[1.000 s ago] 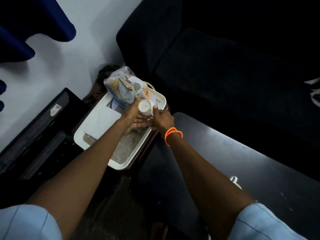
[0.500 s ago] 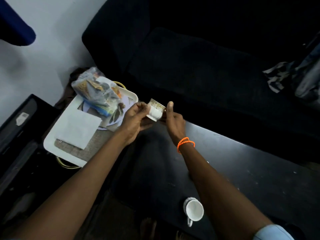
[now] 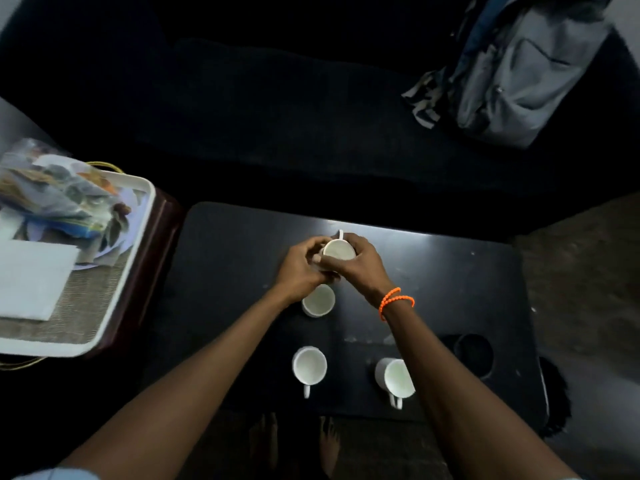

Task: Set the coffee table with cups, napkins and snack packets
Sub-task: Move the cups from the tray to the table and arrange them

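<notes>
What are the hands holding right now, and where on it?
A small white ceramic cup, gripped around its body by both the left hand and right hand; handle free, pointing away.

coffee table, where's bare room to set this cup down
Bare: the coffee table left of both hands, and the right part beyond the orange bracelet. Crowded: the near middle, with three white cups standing, and the tray stacked with snack packets and napkins.

Held white cup (image 3: 340, 250) upright (three on table (image 3: 450, 271)).
</notes>
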Tool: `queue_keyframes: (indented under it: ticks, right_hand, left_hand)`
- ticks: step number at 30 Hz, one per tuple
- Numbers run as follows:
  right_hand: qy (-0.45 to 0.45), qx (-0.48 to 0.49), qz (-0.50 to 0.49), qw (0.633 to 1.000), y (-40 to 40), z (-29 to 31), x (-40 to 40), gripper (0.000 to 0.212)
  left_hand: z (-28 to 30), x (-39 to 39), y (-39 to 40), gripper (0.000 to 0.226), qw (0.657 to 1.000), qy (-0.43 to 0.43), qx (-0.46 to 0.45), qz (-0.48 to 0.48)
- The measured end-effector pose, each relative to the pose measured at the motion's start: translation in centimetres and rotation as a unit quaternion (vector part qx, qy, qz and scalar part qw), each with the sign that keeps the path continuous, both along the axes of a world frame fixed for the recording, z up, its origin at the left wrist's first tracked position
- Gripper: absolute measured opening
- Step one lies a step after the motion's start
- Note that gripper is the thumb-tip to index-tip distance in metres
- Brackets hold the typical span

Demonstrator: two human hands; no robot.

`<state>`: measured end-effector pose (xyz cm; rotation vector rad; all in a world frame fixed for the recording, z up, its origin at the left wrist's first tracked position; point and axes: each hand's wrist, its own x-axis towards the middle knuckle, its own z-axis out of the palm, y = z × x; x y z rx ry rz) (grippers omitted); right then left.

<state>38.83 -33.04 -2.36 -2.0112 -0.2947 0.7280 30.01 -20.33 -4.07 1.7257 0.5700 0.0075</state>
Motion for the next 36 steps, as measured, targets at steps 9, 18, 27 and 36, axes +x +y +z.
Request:
queue_keyframes:
  ticks: [9, 18, 27, 36]
  right_hand:
    - [-0.101, -0.189, -0.051, 0.975, -9.5, -3.9, 0.9, 0.06]
    - [-0.053, -0.155, -0.131, 0.978, -11.1, -8.5, -0.8, 0.042]
    - [-0.046, -0.155, -0.098, 0.982, -11.2, -8.6, -0.9, 0.053]
    - [-0.097, -0.149, -0.197, 0.964, -16.0, -6.2, -7.5, 0.067]
  left_hand:
    - [-2.7, 2.7, -9.2, 0.063, 0.967, 0.058, 0.197, -0.151]
    - [-4.7, 3.0, -11.4, 0.054, 0.936, 0.076, 0.261, -0.222]
    - [-5.6, 1.4, -10.9, 0.054, 0.94, 0.032, 0.27, -0.207]
    - [-5.0, -8.3, -10.2, 0.051, 0.951, 0.024, 0.307, -0.001]
